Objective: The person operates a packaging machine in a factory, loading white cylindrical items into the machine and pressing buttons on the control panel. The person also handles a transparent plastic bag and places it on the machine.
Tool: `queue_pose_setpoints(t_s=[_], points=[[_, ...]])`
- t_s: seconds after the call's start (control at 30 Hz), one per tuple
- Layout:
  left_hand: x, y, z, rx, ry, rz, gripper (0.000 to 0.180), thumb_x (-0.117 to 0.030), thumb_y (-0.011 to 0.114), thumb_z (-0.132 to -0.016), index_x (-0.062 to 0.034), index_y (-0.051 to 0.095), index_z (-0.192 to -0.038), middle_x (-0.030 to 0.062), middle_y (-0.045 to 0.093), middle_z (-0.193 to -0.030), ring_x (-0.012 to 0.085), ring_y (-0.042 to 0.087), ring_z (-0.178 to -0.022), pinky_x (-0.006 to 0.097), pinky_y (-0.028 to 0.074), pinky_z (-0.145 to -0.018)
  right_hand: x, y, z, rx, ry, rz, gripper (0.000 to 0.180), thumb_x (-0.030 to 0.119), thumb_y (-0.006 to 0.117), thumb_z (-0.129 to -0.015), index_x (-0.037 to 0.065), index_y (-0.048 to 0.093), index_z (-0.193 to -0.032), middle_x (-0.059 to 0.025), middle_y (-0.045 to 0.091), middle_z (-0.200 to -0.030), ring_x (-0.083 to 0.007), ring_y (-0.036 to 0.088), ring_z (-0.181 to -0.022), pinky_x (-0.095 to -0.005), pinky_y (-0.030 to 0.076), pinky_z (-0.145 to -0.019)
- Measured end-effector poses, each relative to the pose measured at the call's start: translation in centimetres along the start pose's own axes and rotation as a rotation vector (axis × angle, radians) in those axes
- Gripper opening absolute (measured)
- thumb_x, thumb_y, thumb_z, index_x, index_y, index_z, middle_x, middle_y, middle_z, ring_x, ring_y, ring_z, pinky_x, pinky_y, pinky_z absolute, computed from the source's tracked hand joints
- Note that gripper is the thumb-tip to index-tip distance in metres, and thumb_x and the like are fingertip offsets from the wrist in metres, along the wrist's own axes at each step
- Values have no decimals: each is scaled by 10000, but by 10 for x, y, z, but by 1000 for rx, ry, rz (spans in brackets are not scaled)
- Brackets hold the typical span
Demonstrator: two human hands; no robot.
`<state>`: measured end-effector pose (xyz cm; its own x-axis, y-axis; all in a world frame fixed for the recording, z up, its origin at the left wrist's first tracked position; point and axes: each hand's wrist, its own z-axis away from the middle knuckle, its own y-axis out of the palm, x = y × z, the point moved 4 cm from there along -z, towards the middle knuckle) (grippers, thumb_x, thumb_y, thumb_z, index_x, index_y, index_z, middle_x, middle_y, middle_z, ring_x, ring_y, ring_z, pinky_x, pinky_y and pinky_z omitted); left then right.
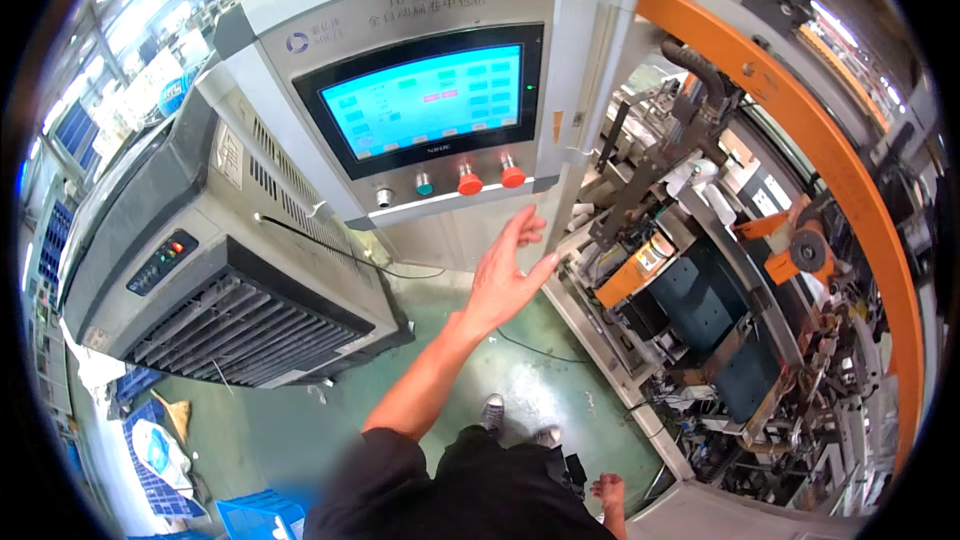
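My left hand (505, 275) is raised with thumb and fingers apart and nothing in it. It hovers below a grey control panel (420, 2), not touching it. Closest to its fingertips are two red push buttons (470, 181), with a green button (424, 184) and a silver knob (384, 197) in the same row to the left. Above the row, a touch screen (420, 100) glows light blue with small blocks on it. Low at my right side hangs my right hand (608, 488), its fingers curled in with nothing visible in them.
A grey air cooler (250, 310) with dark slats stands at left. At right, a machine with an orange curved frame (840, 130) holds dark plates (700, 300) and cables. A thin cable (540, 351) lies on the green floor. A blue crate (260, 515) sits lower left.
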<state>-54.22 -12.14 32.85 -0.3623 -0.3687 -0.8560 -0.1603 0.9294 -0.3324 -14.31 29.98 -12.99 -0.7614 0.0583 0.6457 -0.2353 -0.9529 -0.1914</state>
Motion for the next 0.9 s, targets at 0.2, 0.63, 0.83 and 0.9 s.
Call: queue_pose_setpoints(t_s=[0.2,0.63,0.83,0.9], points=[[-14,-17,-60,-203,140,-391,992,-186,660,-774,16,-79,-1404,79,641,-899,219,615,-691,327,487,-583,100,14,-50,43,-88,78,186,208,516,-894,25,530,-924,-120,621,-727,-202,612,-534,-314,474,-458],[-29,-28,-103,-332,-85,-671,969,-247,647,-792,-22,-55,-1421,35,605,-586,240,591,-508,355,455,-510,111,-36,-139,337,79,10,185,183,572,-849,46,473,-775,-56,490,-569,-146,463,-438,-295,405,-358],[-27,-27,-108,-305,-158,-809,962,-268,654,-782,-18,-17,-1425,25,569,-525,234,568,-456,366,435,-465,139,-24,-147,120,24,193,210,212,487,-888,9,517,-930,-90,565,-637,-196,573,-464,-301,440,-387],[-27,-26,-108,-297,-156,-812,963,-270,656,-780,-20,-12,-1426,23,562,-518,230,565,-452,364,435,-462,147,-10,-149,140,21,266,206,198,468,-901,6,516,-957,-100,594,-680,-194,589,-486,-304,460,-412]])
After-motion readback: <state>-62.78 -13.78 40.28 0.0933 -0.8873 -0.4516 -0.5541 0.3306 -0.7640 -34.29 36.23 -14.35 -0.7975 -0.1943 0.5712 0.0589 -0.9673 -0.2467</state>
